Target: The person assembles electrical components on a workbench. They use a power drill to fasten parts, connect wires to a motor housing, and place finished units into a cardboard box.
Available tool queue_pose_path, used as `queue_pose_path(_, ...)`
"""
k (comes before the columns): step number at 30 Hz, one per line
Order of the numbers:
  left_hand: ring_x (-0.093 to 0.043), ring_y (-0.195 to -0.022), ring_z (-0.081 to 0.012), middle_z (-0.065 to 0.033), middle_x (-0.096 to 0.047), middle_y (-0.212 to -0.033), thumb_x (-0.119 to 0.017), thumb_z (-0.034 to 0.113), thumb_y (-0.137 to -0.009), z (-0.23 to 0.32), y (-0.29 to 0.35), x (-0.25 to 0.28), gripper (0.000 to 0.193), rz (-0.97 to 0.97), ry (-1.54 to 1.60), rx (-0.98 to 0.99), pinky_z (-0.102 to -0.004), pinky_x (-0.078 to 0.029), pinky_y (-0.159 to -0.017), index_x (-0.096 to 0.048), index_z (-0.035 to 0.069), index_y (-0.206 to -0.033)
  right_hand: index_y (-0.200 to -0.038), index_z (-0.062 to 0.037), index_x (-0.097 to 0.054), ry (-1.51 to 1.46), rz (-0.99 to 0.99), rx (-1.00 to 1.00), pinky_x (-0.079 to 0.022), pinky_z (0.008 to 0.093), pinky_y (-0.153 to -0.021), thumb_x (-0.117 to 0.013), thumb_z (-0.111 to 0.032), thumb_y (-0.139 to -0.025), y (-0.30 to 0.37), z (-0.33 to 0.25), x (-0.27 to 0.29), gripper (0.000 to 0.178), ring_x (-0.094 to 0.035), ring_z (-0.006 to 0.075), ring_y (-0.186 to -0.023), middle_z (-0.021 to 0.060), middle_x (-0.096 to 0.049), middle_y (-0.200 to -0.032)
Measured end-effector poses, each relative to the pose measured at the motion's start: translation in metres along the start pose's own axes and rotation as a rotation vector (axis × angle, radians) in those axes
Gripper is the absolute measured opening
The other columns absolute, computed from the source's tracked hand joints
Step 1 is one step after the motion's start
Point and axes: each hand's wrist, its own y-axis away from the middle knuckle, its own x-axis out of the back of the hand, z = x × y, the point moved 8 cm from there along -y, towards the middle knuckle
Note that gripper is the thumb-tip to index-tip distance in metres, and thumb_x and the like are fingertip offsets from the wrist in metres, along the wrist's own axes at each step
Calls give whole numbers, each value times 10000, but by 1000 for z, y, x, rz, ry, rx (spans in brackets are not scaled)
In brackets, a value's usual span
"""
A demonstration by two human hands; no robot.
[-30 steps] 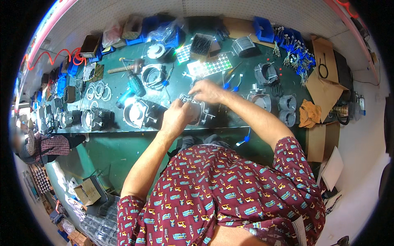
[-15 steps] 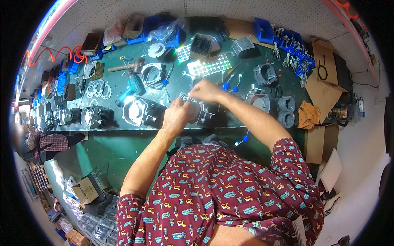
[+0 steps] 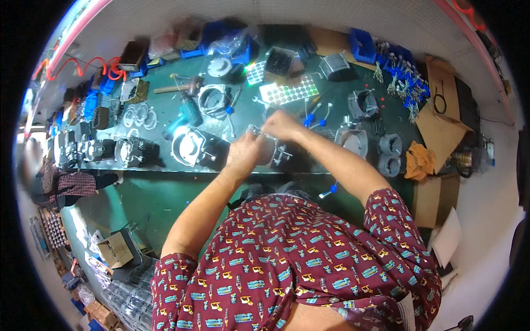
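Note:
My left hand point(image 3: 244, 153) is closed at the left side of a grey metal motor housing point(image 3: 269, 151) near the bench's front edge. Its fingertips meet a small shiny piece at the housing's upper rim, too small to name. My right hand point(image 3: 280, 126) bends over that same rim from the right, thumb and fingers pinched together beside the left fingertips. What lies in the pinch is hidden. Left of my hands lies another round, finned housing point(image 3: 190, 148) with its bright open end up. To the right sits an open housing point(image 3: 352, 142).
Behind my hands lie a ring-shaped casting point(image 3: 214, 102), a teal power drill point(image 3: 190, 112), a hammer point(image 3: 178, 87) and a sheet of round stickers point(image 3: 290, 90). Wires with blue connectors point(image 3: 406, 85) pile up at the back right. An orange cloth point(image 3: 419, 160) lies at the right end.
The whole picture has shifted slightly to the right and down. Both hands stay at the housing's upper rim, with only small finger movement.

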Motion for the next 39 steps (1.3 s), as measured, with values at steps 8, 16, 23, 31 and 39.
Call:
queue_pose_path(8, -655, -1088, -365, -185, -654, -1215, -765, 196, -816, -34, 15, 87, 517, 180, 224, 38, -438, -547, -895, -595, 71, -1288, -1126, -17, -687, -837, 44, -363, -514, 259, -652, -574, -159, -970, 33, 38, 3, 240, -588, 104, -757, 38, -640, -883)
queue_pose_path(16, -638, -1153, -375, -223, -665, -1231, -762, 193, -780, -329, 19, 71, 587, 105, 252, 423, -436, -514, -966, -572, 41, -1314, -1177, 27, -594, -1209, 369, -334, -607, 337, -785, -568, -78, -997, 120, 14, 38, 210, -685, 219, -915, 151, -678, -1078)
queue_pose_path(23, -604, -1172, -432, -267, -616, -1276, -876, 200, -685, -421, 5, -73, 1031, -145, 320, 501, -455, -487, -1010, -287, 84, -1523, -1047, -36, -672, -1307, 716, -433, -541, 247, -609, -634, -210, -1003, 187, -3, -10, 183, -643, 115, -718, 49, -692, -875)
queue_pose_path(31, -652, -1101, -345, -197, -658, -1236, -905, 206, -662, -412, -19, -72, 1049, -34, 432, 372, -424, -505, -963, -296, 90, -1507, -1162, 6, -659, -1385, 866, -418, -577, 263, -660, -641, -101, -974, 210, -39, -68, 216, -678, 128, -759, 113, -726, -986)
queue_pose_path(39, -672, -927, -273, -167, -697, -1054, -730, 92, -749, -406, 28, 70, 722, 140, 275, 329, -387, -524, -864, -446, 13, -1408, -1143, -41, -675, -1519, 769, -287, -533, 228, -627, -669, -152, -972, 166, -40, -67, 204, -646, 92, -740, 72, -717, -969)
